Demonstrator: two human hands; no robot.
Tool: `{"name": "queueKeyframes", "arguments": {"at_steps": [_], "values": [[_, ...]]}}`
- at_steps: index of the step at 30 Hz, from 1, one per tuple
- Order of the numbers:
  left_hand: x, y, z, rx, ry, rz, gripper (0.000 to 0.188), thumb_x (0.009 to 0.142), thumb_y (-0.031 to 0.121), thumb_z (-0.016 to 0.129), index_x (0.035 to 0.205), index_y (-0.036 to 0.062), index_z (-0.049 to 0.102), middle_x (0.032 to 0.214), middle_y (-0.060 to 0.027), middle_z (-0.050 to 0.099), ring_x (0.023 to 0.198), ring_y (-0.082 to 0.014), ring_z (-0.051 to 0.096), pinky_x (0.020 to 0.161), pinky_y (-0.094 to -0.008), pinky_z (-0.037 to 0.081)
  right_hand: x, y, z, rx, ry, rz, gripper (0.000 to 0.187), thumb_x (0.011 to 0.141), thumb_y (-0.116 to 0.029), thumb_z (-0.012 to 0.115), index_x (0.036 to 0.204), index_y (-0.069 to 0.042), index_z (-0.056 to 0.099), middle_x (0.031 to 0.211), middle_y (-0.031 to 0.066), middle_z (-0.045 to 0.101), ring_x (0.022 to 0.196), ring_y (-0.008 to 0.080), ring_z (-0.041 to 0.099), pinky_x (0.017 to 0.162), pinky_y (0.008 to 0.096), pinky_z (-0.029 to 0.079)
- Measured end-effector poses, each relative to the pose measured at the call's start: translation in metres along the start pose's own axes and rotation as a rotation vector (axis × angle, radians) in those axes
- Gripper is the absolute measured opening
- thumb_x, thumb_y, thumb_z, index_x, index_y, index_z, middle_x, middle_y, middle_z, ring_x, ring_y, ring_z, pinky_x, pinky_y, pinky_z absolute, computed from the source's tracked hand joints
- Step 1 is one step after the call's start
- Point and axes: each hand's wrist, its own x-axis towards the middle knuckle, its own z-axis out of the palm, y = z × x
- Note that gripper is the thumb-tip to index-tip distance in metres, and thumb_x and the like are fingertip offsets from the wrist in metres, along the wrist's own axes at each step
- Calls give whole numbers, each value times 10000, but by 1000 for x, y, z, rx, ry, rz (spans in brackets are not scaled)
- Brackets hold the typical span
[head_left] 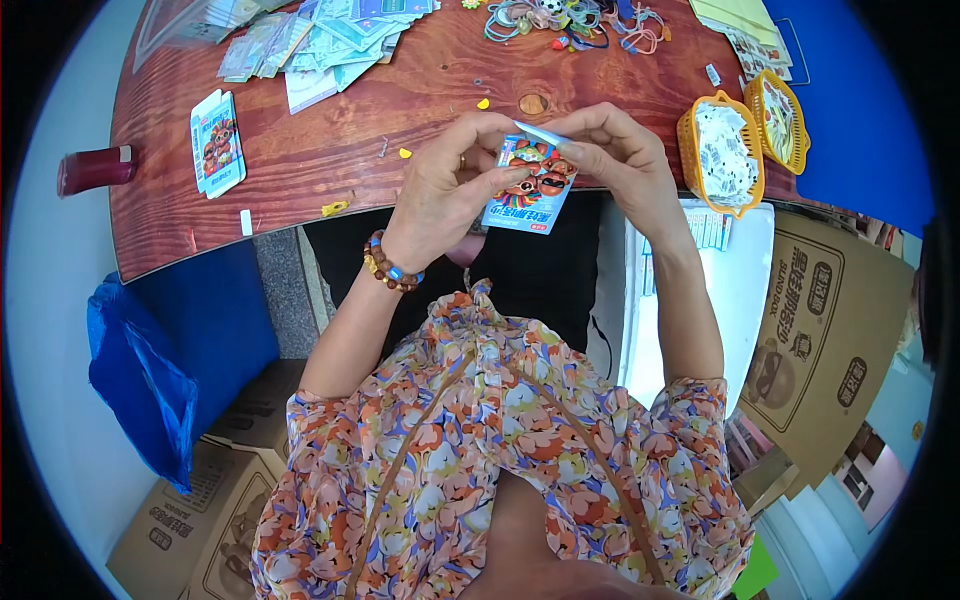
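At the near edge of the wooden table (310,150), pinching a small blue carton (530,207) up top with left hand (447,185) and right hand (627,160), curled nearly closed. Looks super light, thin card, easy to crease, so grip the side edges. Holds both forearms (682,300) angled inward from bent elbows.

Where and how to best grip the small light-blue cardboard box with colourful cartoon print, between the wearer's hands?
Likely the free lower end of the light-blue box, pinched across its side edges, coming from the wearer's body side. That end sticks out below the left hand and right hand, which crowd the upper part, where a pale flap stands raised.
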Motion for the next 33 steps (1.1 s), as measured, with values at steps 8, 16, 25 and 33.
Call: {"name": "queueKeyframes", "arguments": {"at_steps": [8,16,25,33], "values": [[-1,3,4,67,17,12,445,864,61,719,1223,51,456,944,-74,660,782,-108,655,661,-255,522,1,-11,-6,-144,-42,66,236,922,-49,633,1142,-3,706,1058,81,724,966,123,673,844,262,556],[3,7,0,125,-24,10,492,857,101,738,1253,52,449,949,-89,664,807,-141,682,671,-281,536,0,-8,3,-203,43,45,229,915,-53,644,1130,-44,724,892,7,720,770,37,621,676,187,502],[-1,6,0,212,-23,-44,487,844,97,736,1260,54,486,943,-92,683,785,-159,695,680,-298,548,-5,-13,3,-524,-38,-43,237,904,-1,632,1130,2,704,1043,85,727,973,130,668,827,256,531],[-3,1,7,176,21,6,484,848,44,695,1299,74,522,929,-80,682,782,-141,687,673,-284,544,-17,-7,9,-735,-24,-321,262,877,10,653,1135,7,690,1087,125,713,1044,219,677,890,305,532]]}}
